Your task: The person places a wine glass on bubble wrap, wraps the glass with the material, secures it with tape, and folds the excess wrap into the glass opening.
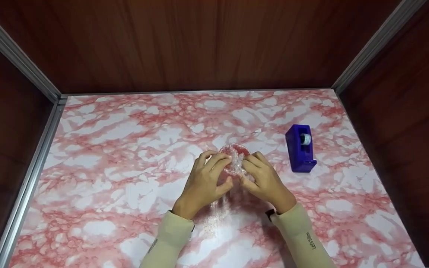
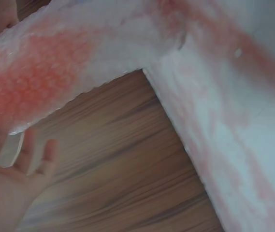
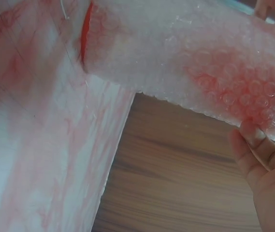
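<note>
Between my two hands stands a red thing wrapped in clear bubble wrap [image 1: 238,162], its crumpled top turned to me in the head view. The wrap hides what the red thing is. My left hand [image 1: 209,176] holds the left side of the top edge with curled fingers, thumb toward the near side. On the other side my right hand [image 1: 264,178] pinches the wrap's edge. In the right wrist view, thumb and finger meet at the rim of the bubble wrap [image 3: 224,82]. Some fingers of the left hand [image 2: 11,179] are spread beside the wrap [image 2: 40,72] in the left wrist view.
A purple tape dispenser [image 1: 299,149] with a roll of tape stands right of the hands. Red-and-white marbled covering spreads over the table [image 1: 99,167]. Dark wood panels [image 1: 199,44] with metal edge rails [image 1: 32,178] enclose the back and sides.
</note>
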A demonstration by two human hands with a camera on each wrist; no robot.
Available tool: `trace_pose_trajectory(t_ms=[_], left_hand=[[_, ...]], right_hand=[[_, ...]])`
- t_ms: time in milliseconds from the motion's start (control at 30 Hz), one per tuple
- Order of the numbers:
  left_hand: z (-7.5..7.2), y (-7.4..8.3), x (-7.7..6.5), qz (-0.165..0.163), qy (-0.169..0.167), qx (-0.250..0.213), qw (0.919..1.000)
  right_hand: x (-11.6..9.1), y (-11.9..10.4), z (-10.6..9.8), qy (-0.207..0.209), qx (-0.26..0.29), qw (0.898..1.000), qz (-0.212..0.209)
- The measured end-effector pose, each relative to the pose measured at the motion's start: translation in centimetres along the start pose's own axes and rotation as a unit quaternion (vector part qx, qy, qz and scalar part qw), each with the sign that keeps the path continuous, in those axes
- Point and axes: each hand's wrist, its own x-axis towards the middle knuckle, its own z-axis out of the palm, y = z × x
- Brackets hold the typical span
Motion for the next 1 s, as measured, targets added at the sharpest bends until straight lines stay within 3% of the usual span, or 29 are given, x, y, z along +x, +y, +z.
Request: trace_pose_trajectory(t_ms=[133, 367, 767, 1000], left_hand=[[-0.6, 0.6, 0.6, -0.019, -0.035, 0.049, 0.9980], [-1.0, 1.2, 1.2, -0.044, -0.094, 0.078, 0.9915], [-1.0, 1.4, 0.8, -0.060, -0.107, 0.058, 0.9908], [-2.0, 2.3, 1.8, -0.107, -0.175, 0.053, 0.9773]], right_hand=[[-0.3, 0.0, 0.0, -0.001, 0.006, 1.000, 0.012], [-0.7, -0.2, -0.2, 0.001, 0.025, 0.998, 0.049], [0.8, -1.5, -1.6, -0.079, -0.050, 0.994, 0.058], [1.0, -1.7, -1.7, -0.098, -0.027, 0.992, 0.079]])
